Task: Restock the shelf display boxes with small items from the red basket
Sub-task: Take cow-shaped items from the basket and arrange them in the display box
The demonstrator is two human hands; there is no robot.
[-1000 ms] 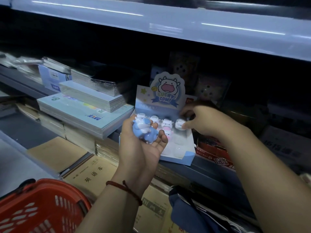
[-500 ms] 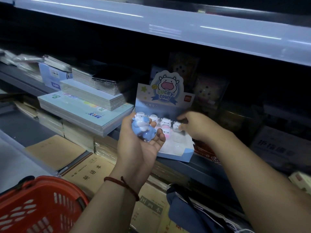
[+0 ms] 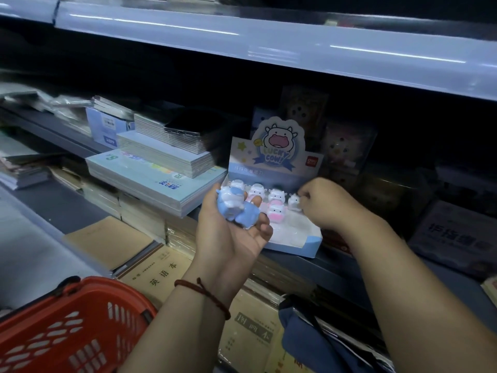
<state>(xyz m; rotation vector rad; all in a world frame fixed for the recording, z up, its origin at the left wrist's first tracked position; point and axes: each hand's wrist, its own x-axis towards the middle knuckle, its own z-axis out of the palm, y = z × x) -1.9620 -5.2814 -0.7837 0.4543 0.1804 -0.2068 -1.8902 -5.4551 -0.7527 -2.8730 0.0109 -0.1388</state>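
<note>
Blue cow toys (image 3: 233, 209) sit in the left hand (image 3: 228, 246), with its fingers (image 3: 266, 231) curled up around them. The right hand (image 3: 326, 205) pinches a little white cow (image 3: 293, 202) in the back row of the display box (image 3: 295, 247). The red basket (image 3: 67, 327) is down low, left.

The display box (image 3: 295, 250) is set on a shelf (image 3: 336, 267), just right of stacked notebooks (image 3: 156, 181), with cow figures (image 3: 275, 195) lined up in its rear part. Before it the left hand (image 3: 228, 243) is held (two loose figures (image 3: 234, 208) lie in its palm), and the rightmost figure (image 3: 293, 202) is pinched by the right hand (image 3: 326, 204). The basket (image 3: 53, 332) is placed lower left, before exercise books (image 3: 161, 275).
</note>
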